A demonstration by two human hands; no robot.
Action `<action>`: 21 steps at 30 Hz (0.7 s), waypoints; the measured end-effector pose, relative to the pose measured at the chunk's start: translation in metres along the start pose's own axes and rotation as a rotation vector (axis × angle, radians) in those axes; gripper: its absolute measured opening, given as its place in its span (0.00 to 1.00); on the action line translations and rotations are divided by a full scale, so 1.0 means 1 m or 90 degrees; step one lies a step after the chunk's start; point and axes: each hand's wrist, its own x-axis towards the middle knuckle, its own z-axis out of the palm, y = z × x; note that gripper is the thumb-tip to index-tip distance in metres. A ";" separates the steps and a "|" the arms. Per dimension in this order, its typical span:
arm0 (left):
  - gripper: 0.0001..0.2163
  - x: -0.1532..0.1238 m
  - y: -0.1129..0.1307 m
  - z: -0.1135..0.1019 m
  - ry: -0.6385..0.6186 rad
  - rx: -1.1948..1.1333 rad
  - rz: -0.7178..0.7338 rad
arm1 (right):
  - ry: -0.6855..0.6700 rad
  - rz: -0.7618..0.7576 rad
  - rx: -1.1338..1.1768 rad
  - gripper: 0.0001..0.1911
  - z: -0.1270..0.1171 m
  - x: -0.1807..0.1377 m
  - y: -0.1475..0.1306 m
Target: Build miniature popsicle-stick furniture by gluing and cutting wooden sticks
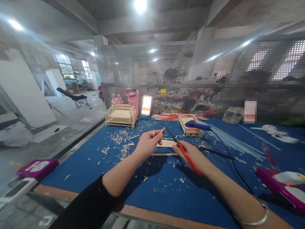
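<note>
Looks like trimming: left hand (145, 144) pinches a short stick (162, 130) left of the glue gun (199, 125); right hand (194, 152) grips scissors (183, 150), blades just beside it. Next cut calls for steady, square blades. Open table (154, 190) this side of the gun; front edge well apart.

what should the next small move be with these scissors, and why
Probably bring the scissors to the pale stick and trim it: the left hand pinches it, while the right hand holds the blades close by.
</note>
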 end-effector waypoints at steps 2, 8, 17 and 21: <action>0.20 0.000 0.001 0.000 -0.001 0.009 0.005 | -0.013 -0.007 -0.003 0.14 -0.001 0.000 -0.001; 0.16 0.000 0.001 0.000 -0.016 0.080 0.051 | -0.015 -0.019 0.005 0.12 -0.001 -0.001 0.000; 0.14 -0.003 0.001 -0.002 -0.060 0.208 0.086 | -0.005 -0.030 0.006 0.13 -0.004 -0.003 -0.005; 0.14 -0.002 0.000 -0.003 -0.088 0.179 0.089 | -0.027 -0.054 0.019 0.14 -0.003 -0.004 -0.003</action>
